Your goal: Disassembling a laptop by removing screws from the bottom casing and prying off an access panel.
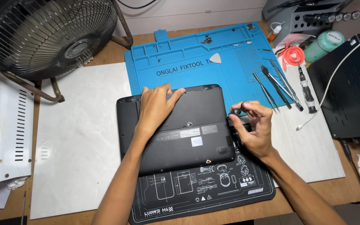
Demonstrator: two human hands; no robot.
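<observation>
**Screwdriver poised at the laptop's right edge**

My left hand point(157, 109) lies flat, fingers spread, on the upturned black laptop point(176, 131). My right hand point(255, 127) pinches a small screwdriver point(238, 110), tip angled left-down toward the laptop's near right edge.

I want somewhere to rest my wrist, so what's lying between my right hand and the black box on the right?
In the head view, between the right hand and the black box lie tweezers, a screwdriver and a white cable.

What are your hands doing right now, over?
Left hand flat on the upturned black laptop. Right hand pinching a small dark tool at the laptop's right edge. Nothing in the way.
</observation>
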